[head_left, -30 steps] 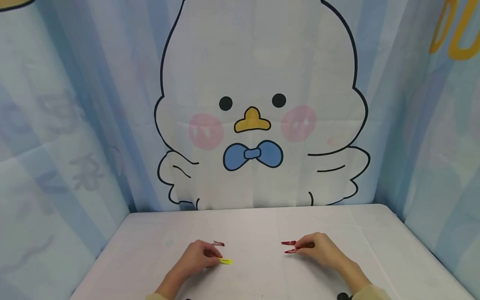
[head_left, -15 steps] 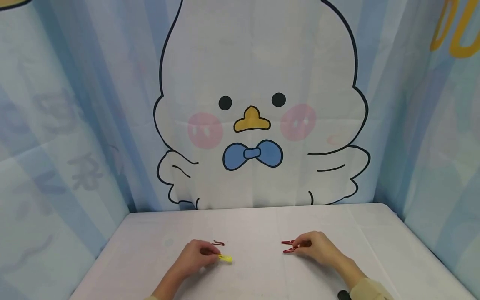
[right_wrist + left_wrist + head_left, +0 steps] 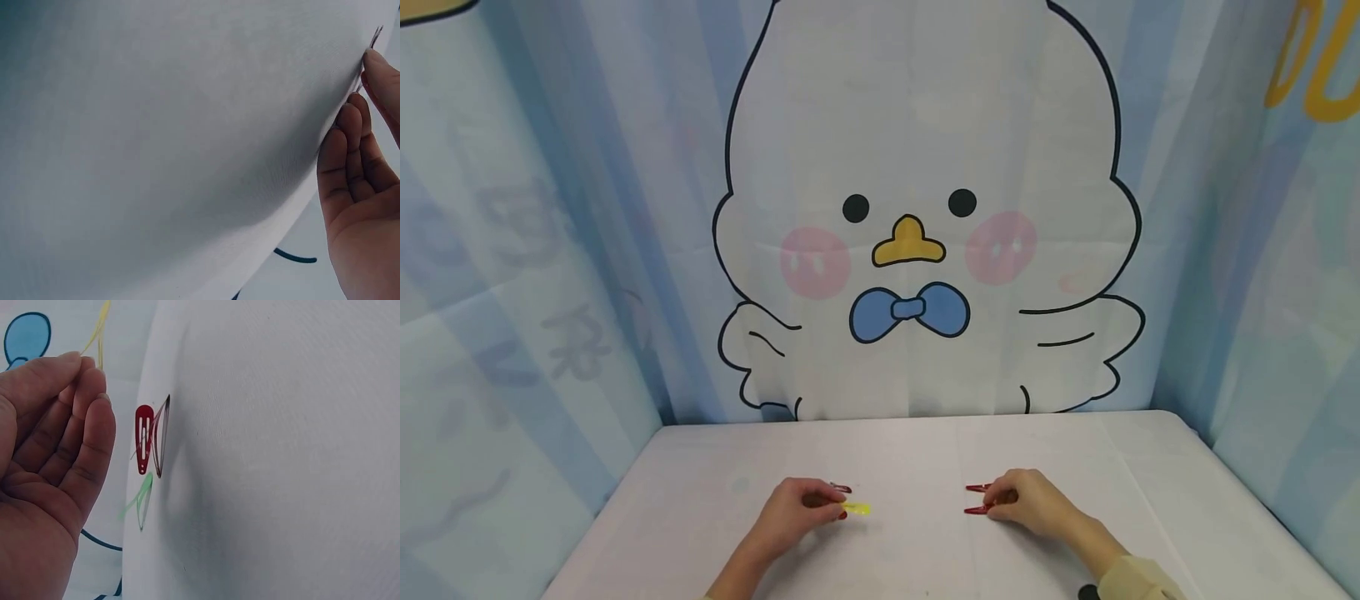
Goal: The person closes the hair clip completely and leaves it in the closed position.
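My left hand (image 3: pixel 793 510) pinches a yellow snap hair clip (image 3: pixel 857 508) between thumb and fingertips, over the left part of the table. In the left wrist view the yellow clip's two blades stand apart. Past that hand lie a red hair clip (image 3: pixel 144 415), a dark-edged clip (image 3: pixel 165 440) overlapping it, and a green clip (image 3: pixel 144 487) with its blades spread. On the right, my right hand (image 3: pixel 1033 500) pinches a red hair clip (image 3: pixel 976 510) near the tabletop. Another red clip (image 3: pixel 977 487) lies just beyond it, partly behind the fingers.
A white cloth covers the table (image 3: pixel 910 550). Behind it hangs a curtain (image 3: pixel 910 125) printed with a white bird in a blue bow tie, and more patterned cloth encloses both sides. A small black round thing (image 3: pixel 1087 592) shows by the right sleeve (image 3: pixel 1138 581).
My left hand has lifted the yellow clip slightly and moved it away from me. My right hand has shifted the nearer red clip a little left and towards me.
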A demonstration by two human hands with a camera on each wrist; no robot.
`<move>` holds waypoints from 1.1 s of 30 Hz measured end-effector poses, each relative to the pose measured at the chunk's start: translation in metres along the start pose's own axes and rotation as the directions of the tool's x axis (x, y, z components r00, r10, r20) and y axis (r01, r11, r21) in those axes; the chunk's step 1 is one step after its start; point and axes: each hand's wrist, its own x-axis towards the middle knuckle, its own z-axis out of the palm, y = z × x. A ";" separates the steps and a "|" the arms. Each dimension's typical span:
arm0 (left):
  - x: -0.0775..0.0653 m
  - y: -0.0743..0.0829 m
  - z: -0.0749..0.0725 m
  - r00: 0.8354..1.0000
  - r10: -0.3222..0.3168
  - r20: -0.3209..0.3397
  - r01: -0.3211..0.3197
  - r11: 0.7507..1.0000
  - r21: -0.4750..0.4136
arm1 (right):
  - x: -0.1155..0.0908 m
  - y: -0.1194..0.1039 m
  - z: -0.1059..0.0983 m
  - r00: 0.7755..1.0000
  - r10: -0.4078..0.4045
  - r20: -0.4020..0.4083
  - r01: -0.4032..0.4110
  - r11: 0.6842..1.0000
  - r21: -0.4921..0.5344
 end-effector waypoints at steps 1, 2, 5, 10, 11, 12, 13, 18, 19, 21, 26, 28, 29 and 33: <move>0.000 0.000 0.001 1.000 0.005 -0.002 -0.005 1.000 -0.010 | 0.000 0.000 0.000 1.000 -0.001 0.004 0.001 1.000 -0.003; 0.000 0.001 0.001 1.000 0.007 -0.003 -0.007 1.000 -0.019 | 0.000 0.000 0.000 1.000 -0.001 0.007 0.001 1.000 -0.007; 0.000 0.004 0.002 1.000 0.004 -0.006 -0.004 0.999 -0.035 | -0.001 -0.001 -0.001 1.000 -0.005 0.011 0.005 1.000 -0.012; -0.001 0.008 0.003 1.000 -0.003 -0.012 0.002 0.999 -0.046 | -0.003 -0.004 -0.004 0.999 0.035 -0.002 -0.035 0.999 0.013; -0.001 0.008 0.004 1.000 -0.002 -0.013 0.002 0.999 -0.052 | -0.002 -0.005 -0.005 0.999 0.047 -0.009 -0.047 0.999 0.021; -0.001 0.009 0.004 1.000 -0.001 -0.012 0.000 0.998 -0.061 | -0.002 -0.006 -0.006 0.998 0.053 -0.017 -0.053 0.998 0.029; -0.002 0.009 0.004 1.000 0.002 -0.012 -0.003 0.998 -0.067 | -0.002 -0.008 -0.007 0.998 0.056 -0.028 -0.055 0.998 0.036; -0.003 0.010 0.006 0.999 0.024 -0.023 -0.026 0.992 -0.122 | 0.000 -0.018 -0.009 0.996 0.052 -0.074 -0.047 0.996 0.072; -0.003 0.011 0.007 0.999 0.030 -0.029 -0.034 0.990 -0.137 | 0.000 -0.020 -0.010 0.995 0.054 -0.082 -0.047 0.995 0.082; -0.003 0.011 0.009 0.999 0.036 -0.038 -0.042 0.985 -0.168 | 0.000 -0.024 -0.011 0.993 0.059 -0.099 -0.049 0.993 0.107; -0.003 0.011 0.013 0.998 0.033 -0.053 -0.044 0.973 -0.226 | 0.000 -0.035 -0.013 0.990 0.052 -0.134 -0.033 0.990 0.141; -0.003 0.012 0.015 0.998 0.030 -0.056 -0.042 0.972 -0.233 | 0.001 -0.039 -0.013 0.988 0.033 -0.148 -0.011 0.989 0.149; -0.003 0.012 0.015 0.998 0.027 -0.059 -0.040 0.970 -0.238 | 0.001 -0.041 -0.013 0.988 0.023 -0.155 0.001 0.988 0.153; -0.004 0.014 0.019 0.998 0.013 -0.069 -0.030 0.967 -0.253 | 0.001 -0.049 -0.012 0.984 -0.014 -0.179 0.046 0.984 0.175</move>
